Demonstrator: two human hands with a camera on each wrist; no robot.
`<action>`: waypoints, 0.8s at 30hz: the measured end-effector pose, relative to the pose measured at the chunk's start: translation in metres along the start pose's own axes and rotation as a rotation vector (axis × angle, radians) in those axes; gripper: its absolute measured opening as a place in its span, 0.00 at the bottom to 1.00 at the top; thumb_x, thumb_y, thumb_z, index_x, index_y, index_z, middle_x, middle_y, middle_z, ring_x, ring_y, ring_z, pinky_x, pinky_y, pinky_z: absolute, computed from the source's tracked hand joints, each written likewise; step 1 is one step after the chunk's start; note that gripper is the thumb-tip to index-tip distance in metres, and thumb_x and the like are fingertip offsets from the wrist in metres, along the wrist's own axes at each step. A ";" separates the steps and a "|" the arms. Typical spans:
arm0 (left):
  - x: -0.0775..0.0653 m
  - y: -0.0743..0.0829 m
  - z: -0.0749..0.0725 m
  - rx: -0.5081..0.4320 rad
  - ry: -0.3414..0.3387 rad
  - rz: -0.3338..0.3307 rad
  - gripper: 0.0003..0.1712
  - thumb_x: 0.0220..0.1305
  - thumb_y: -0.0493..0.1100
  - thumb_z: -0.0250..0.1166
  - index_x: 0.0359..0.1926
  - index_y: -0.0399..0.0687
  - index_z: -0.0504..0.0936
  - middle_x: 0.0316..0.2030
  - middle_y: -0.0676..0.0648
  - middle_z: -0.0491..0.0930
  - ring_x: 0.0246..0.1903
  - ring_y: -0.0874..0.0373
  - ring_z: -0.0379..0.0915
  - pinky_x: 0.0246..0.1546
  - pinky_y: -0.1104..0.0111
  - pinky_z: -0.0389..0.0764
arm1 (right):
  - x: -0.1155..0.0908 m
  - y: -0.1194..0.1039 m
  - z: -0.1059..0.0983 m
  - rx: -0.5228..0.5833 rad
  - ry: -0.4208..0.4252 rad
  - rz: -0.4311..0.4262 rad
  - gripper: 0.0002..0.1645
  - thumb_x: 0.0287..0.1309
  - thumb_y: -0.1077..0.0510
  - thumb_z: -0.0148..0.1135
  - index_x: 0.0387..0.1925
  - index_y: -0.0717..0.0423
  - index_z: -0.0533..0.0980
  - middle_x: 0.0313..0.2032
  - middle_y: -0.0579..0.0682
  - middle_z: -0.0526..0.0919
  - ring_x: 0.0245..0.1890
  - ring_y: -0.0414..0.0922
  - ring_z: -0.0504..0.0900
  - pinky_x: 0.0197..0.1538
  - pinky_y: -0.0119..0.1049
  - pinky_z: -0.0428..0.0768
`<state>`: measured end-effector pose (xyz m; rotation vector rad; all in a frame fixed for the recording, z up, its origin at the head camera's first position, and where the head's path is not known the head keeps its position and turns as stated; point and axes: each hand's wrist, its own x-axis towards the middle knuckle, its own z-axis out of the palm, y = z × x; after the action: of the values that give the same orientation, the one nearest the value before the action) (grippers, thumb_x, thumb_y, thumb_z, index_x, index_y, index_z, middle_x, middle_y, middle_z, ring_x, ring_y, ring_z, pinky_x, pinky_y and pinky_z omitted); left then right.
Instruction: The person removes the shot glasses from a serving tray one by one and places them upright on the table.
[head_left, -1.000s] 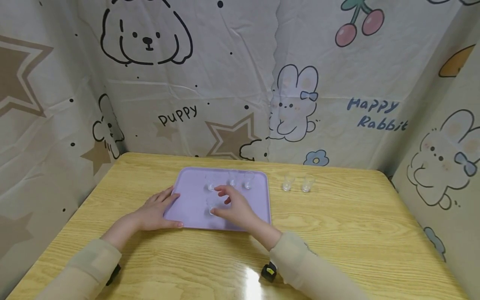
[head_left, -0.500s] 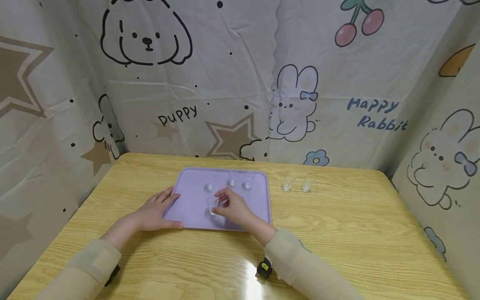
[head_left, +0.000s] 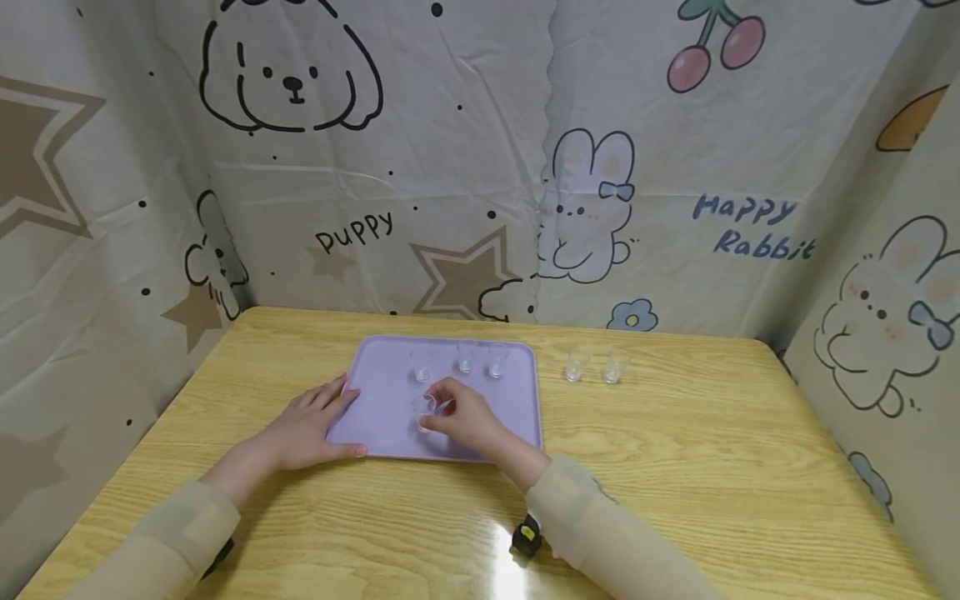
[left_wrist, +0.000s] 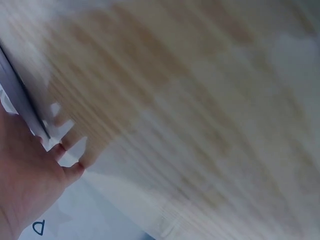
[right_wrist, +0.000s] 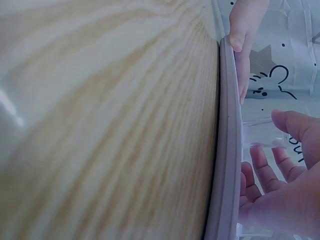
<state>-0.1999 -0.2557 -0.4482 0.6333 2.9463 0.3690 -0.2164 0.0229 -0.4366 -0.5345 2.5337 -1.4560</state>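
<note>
Tbl (head_left: 675, 467), hands (head_left: 303, 429) (head_left: 467, 417) @ tray (head_left: 378, 400), clr cups (head_left: 423, 406)

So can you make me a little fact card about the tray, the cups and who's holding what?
Tray: purple, on a wooden table
Left grip: rests on the tray's left side
Right grip: thumb and fingers around one clear cup
Farther back on tray: three more cups
Right of tray: two cups on the table
Backdrop: pale cloth with rabbits and stars
Inside the cups: can't tell
</note>
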 end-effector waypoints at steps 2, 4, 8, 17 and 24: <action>0.000 0.000 0.000 0.011 -0.001 -0.002 0.58 0.50 0.78 0.55 0.71 0.44 0.57 0.73 0.38 0.44 0.67 0.31 0.45 0.62 0.37 0.50 | -0.002 0.000 -0.002 0.005 -0.001 -0.002 0.19 0.48 0.58 0.71 0.42 0.56 0.75 0.40 0.51 0.81 0.36 0.42 0.75 0.40 0.30 0.74; 0.000 0.000 0.000 0.015 0.000 -0.002 0.58 0.51 0.78 0.54 0.71 0.44 0.57 0.73 0.37 0.44 0.67 0.31 0.45 0.62 0.37 0.51 | -0.004 0.001 -0.005 0.005 -0.002 -0.010 0.19 0.48 0.57 0.71 0.43 0.55 0.75 0.40 0.51 0.81 0.36 0.42 0.76 0.40 0.30 0.75; -0.001 0.000 0.000 0.014 -0.001 -0.004 0.58 0.51 0.78 0.55 0.71 0.44 0.56 0.73 0.37 0.44 0.67 0.31 0.44 0.62 0.37 0.50 | -0.011 0.000 -0.013 0.017 -0.012 -0.016 0.19 0.50 0.56 0.71 0.44 0.54 0.75 0.40 0.51 0.80 0.37 0.42 0.76 0.41 0.32 0.75; -0.002 0.000 0.000 0.005 -0.008 -0.008 0.59 0.51 0.78 0.55 0.72 0.44 0.55 0.73 0.37 0.43 0.68 0.31 0.44 0.62 0.37 0.50 | -0.025 -0.009 -0.041 -0.045 0.003 -0.072 0.19 0.50 0.55 0.70 0.44 0.55 0.76 0.39 0.49 0.81 0.40 0.45 0.78 0.44 0.35 0.76; 0.000 -0.002 0.001 0.002 -0.010 -0.003 0.59 0.50 0.78 0.55 0.72 0.44 0.55 0.73 0.38 0.43 0.68 0.31 0.43 0.62 0.36 0.49 | -0.038 -0.012 -0.071 -0.034 0.012 -0.101 0.20 0.51 0.55 0.70 0.45 0.57 0.75 0.39 0.48 0.80 0.40 0.45 0.77 0.42 0.36 0.76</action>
<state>-0.2005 -0.2570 -0.4499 0.6296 2.9386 0.3611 -0.2016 0.0882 -0.3912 -0.6708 2.5795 -1.4548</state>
